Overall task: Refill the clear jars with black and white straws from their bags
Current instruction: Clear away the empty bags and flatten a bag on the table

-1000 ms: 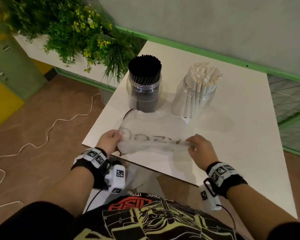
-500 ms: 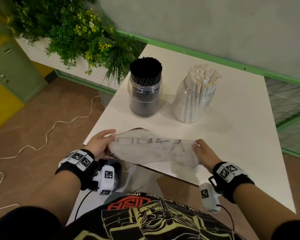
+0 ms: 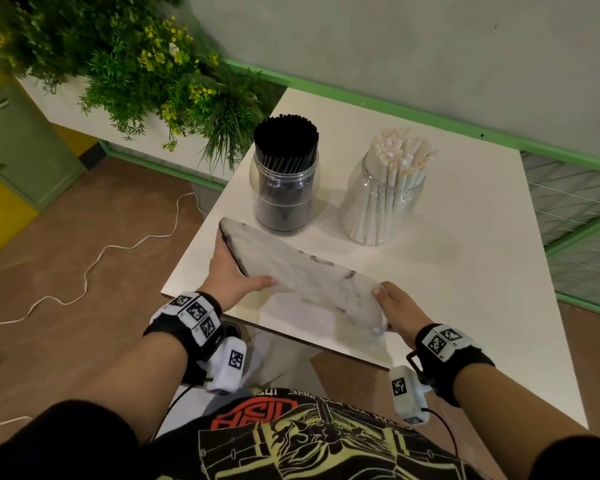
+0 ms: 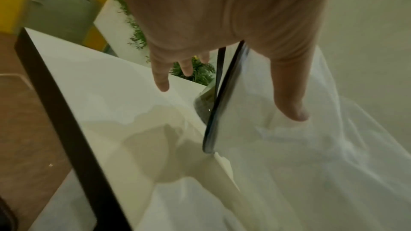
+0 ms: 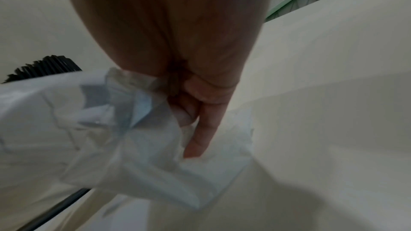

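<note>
A clear jar packed with black straws [image 3: 284, 174] stands on the white table [image 3: 465, 271]. A clear jar of white straws [image 3: 385, 188] stands to its right. In front of them I hold an empty, crumpled translucent plastic bag [image 3: 309, 275] slanted just above the table. My left hand [image 3: 236, 271] holds its dark-edged end near the black jar, thumb on top and fingers underneath. My right hand [image 3: 392, 306] pinches the opposite end near the table's front edge. The right wrist view shows the bag [image 5: 89, 129] bunched in curled fingers [image 5: 200, 138].
A leafy plant with yellow flowers [image 3: 146, 64] hangs over the table's far left corner. On the brown floor to the left lies a white cable [image 3: 84, 271], with a green cabinet [image 3: 14, 150] beyond. A green-trimmed wall runs behind the table.
The bag lay level across my front. My left hand has carried its end forward toward the black jar, so the bag now slants, and my right hand has drawn back toward me.
</note>
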`<state>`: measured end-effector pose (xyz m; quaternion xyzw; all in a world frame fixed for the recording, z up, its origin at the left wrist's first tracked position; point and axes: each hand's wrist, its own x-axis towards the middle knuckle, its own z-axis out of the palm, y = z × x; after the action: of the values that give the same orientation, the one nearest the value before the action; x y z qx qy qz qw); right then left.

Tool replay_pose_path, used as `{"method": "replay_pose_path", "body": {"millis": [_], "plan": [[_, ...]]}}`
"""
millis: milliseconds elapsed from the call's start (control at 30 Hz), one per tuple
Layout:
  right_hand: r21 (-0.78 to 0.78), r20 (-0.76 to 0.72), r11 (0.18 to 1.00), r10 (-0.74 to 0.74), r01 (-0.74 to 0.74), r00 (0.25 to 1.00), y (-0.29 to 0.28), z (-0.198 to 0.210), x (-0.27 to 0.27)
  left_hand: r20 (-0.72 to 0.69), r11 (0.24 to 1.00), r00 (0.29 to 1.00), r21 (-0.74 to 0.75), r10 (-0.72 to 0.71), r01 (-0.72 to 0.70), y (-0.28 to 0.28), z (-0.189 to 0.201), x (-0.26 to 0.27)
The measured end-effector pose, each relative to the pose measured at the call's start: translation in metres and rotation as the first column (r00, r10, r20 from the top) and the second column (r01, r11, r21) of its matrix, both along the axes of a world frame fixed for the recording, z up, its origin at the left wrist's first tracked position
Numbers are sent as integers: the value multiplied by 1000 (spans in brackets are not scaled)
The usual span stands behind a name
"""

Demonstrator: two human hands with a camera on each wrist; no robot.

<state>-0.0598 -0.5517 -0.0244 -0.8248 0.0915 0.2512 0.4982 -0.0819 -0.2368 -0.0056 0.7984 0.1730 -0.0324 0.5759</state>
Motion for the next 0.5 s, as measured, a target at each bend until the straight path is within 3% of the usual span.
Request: {"method": "replay_pose_path", "body": {"millis": [100,300,400,500], "plan": [[-27,97,999,30,-28,995,-3,1,-1,-28,997,1000,-74,6,-8,-2,1,8],[-109,242,987,146,-122,959,-2,8,-3,-88,927,981,-320,174,-193,-7,-8,25],[-98,285,989,136,-113,949,-2,14,0,-89,892,967,-373,240,-256,-9,-2,31],[-85,335,996,62,-36,940,-9,21,7,-57,858,977,-470,204,-206,-8,16,33]]}}
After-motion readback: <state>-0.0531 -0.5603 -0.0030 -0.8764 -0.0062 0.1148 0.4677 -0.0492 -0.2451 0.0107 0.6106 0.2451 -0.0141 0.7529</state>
